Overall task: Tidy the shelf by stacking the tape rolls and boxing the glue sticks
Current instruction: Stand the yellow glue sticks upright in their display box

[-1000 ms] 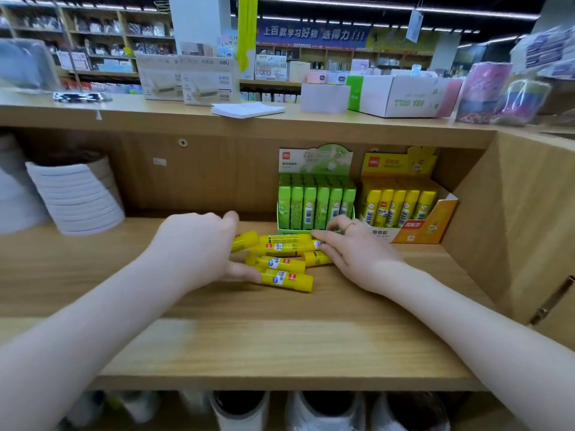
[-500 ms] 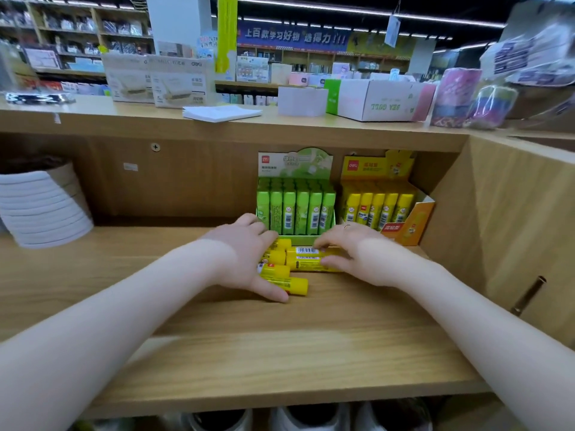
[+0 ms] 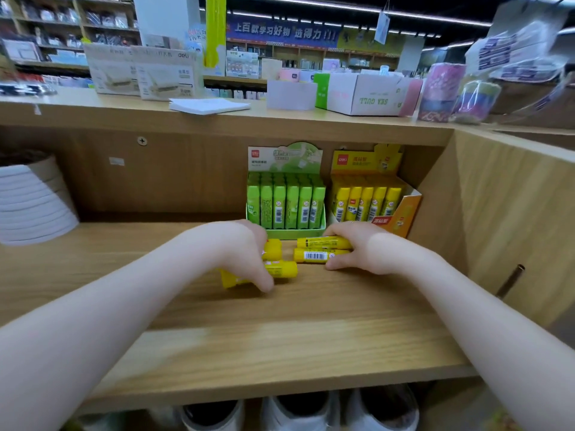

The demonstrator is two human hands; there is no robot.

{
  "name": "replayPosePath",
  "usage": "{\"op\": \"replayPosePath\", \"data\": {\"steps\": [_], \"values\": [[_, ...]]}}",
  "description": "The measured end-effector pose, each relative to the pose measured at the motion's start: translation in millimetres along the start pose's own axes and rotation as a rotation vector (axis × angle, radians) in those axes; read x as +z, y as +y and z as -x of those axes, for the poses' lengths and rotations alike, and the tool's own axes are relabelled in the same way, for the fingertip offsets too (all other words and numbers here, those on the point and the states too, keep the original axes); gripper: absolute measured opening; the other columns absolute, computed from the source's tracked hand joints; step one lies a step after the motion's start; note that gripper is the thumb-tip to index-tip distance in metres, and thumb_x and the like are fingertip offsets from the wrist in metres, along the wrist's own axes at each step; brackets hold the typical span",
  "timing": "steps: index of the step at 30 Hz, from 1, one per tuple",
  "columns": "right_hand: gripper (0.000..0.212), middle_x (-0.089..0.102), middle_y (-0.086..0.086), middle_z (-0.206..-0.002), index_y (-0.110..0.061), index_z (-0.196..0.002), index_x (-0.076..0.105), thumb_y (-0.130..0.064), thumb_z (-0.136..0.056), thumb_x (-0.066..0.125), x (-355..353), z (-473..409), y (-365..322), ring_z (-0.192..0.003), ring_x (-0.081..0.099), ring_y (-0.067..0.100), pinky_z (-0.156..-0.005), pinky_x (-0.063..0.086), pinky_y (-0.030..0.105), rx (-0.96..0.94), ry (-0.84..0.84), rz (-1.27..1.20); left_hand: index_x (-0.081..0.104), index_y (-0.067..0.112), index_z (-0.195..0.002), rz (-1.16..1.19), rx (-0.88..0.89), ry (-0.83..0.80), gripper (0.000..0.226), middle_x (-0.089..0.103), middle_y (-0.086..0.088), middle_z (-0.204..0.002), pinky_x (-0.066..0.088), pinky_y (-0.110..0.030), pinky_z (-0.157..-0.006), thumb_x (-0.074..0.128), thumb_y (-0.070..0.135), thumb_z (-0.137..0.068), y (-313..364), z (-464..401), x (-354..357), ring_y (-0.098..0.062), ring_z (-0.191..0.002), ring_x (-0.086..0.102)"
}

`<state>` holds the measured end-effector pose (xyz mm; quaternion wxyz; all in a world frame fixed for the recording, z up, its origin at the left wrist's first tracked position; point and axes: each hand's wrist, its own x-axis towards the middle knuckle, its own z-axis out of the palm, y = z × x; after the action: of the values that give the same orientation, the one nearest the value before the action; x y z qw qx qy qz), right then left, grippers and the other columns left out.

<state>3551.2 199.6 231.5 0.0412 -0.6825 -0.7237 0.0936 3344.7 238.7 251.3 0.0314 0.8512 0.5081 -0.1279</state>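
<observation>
The right hand (image 3: 357, 247) curls round two yellow glue sticks (image 3: 322, 248). The left hand (image 3: 242, 250) grips some more. All lie sideways near the back edge of the shelf (image 3: 280, 337). Their yellow box (image 3: 401, 216) stands just behind, nearer the right hand.

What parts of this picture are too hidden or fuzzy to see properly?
- Head view: the left hand covers part of the loose yellow glue sticks, so their count is hidden.
- Head view: the right hand hides the ends of two sticks.
- Head view: the white tape rolls are cut off by the left edge.
- Head view: the bags at top right are blurred.
</observation>
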Motion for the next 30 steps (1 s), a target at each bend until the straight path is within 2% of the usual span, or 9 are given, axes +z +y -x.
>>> {"op": "replayPosePath", "data": {"steps": [5, 10, 12, 14, 16, 18, 22, 26, 30], "values": [[0.054, 0.041, 0.004, -0.142, -0.024, -0.137, 0.039, -0.041, -0.089, 0.055, 9, 4, 2, -0.128, 0.039, 0.024, -0.101, 0.034, 0.034, 0.013, 0.076, -0.037, 0.04, 0.021, -0.095, -0.076, -0.036, 0.041, 0.053, 0.042, 0.004, -0.075, 0.04, -0.027, -0.056, 0.07, 0.048, -0.061, -1, 7, 1, -0.021, -0.072, 0.051], [0.04, 0.043, 0.01, -0.137, -0.021, -0.138, 0.039, -0.024, -0.099, 0.041, 16, 10, 9, -0.128, 0.039, 0.028, -0.098, 0.032, 0.029, 0.017, 0.244, -0.207, 0.037, 0.019, -0.109, -0.093, -0.07, 0.228, 0.05, 0.035, 0.003, -0.072, 0.037, -0.028, -0.056, 0.065, 0.034, -0.07, 5, 12, 13, -0.023, -0.072, 0.044], [0.036, 0.058, 0.007, -0.114, -0.016, -0.13, 0.046, -0.021, -0.094, 0.051, 15, 13, 12, -0.108, 0.053, 0.024, -0.084, 0.037, 0.026, 0.063, 0.477, -0.32, 0.035, 0.019, -0.105, -0.021, -0.068, 0.295, 0.044, 0.041, 0.001, -0.076, 0.038, -0.029, -0.059, 0.063, 0.03, -0.073, 6, 12, 18, -0.023, -0.073, 0.044], [0.027, 0.056, -0.005, -0.079, -0.015, -0.111, 0.051, -0.021, -0.087, 0.062, 10, 15, 16, -0.074, 0.056, 0.007, -0.063, 0.038, 0.02, 0.094, 0.708, -0.505, 0.034, 0.019, -0.104, 0.047, -0.036, 0.386, 0.042, 0.048, 0.0, -0.085, 0.038, -0.03, -0.061, 0.062, 0.028, -0.073, 9, 12, 23, -0.023, -0.075, 0.045], [0.022, 0.053, -0.01, -0.071, -0.02, -0.097, 0.049, -0.02, -0.084, 0.067, 2, 16, 21, -0.061, 0.053, 0.0, -0.056, 0.041, 0.015, 0.101, 0.853, -0.613, 0.035, 0.021, -0.11, 0.112, 0.037, 0.461, 0.048, 0.051, 0.001, -0.093, 0.036, -0.029, -0.062, 0.062, 0.029, -0.071, 15, 12, 29, -0.023, -0.078, 0.047], [0.02, 0.056, -0.007, -0.077, -0.023, -0.094, 0.049, -0.018, -0.085, 0.065, -4, 15, 24, -0.066, 0.053, 0.006, -0.061, 0.048, 0.025, 0.086, 0.927, -0.565, 0.033, 0.024, -0.116, 0.194, 0.111, 0.5, 0.056, 0.052, 0.003, -0.097, 0.035, -0.027, -0.062, 0.063, 0.03, -0.069, 23, 11, 32, -0.021, -0.077, 0.045], [0.019, 0.057, -0.001, -0.092, -0.017, -0.105, 0.051, -0.015, -0.088, 0.061, -9, 4, 22, -0.071, 0.056, 0.016, -0.069, 0.052, 0.039, 0.033, 0.917, -0.472, 0.031, 0.027, -0.123, 0.277, 0.256, 0.532, 0.065, 0.052, 0.004, -0.108, 0.037, -0.025, -0.063, 0.067, 0.029, -0.068, 34, 1, 29, -0.017, -0.081, 0.046], [0.023, 0.053, -0.003, -0.085, -0.013, -0.109, 0.049, -0.013, -0.088, 0.059, -7, -10, 16, -0.072, 0.059, 0.022, -0.067, 0.049, 0.034, -0.021, 0.847, -0.362, 0.031, 0.029, -0.126, 0.29, 0.32, 0.548, 0.066, 0.05, 0.008, -0.119, 0.037, -0.024, -0.07, 0.067, 0.027, -0.07, 40, -12, 27, -0.017, -0.105, 0.048], [0.014, 0.055, 0.002, -0.083, -0.016, -0.101, 0.046, -0.016, -0.091, 0.056, 0, -18, 16, -0.072, 0.056, 0.023, -0.065, 0.046, 0.033, -0.017, 0.75, -0.294, 0.027, 0.031, -0.13, 0.276, 0.334, 0.562, 0.07, 0.046, 0.008, -0.125, 0.039, -0.027, -0.081, 0.067, 0.03, -0.073, 43, -26, 31, -0.016, -0.114, 0.042]]}}
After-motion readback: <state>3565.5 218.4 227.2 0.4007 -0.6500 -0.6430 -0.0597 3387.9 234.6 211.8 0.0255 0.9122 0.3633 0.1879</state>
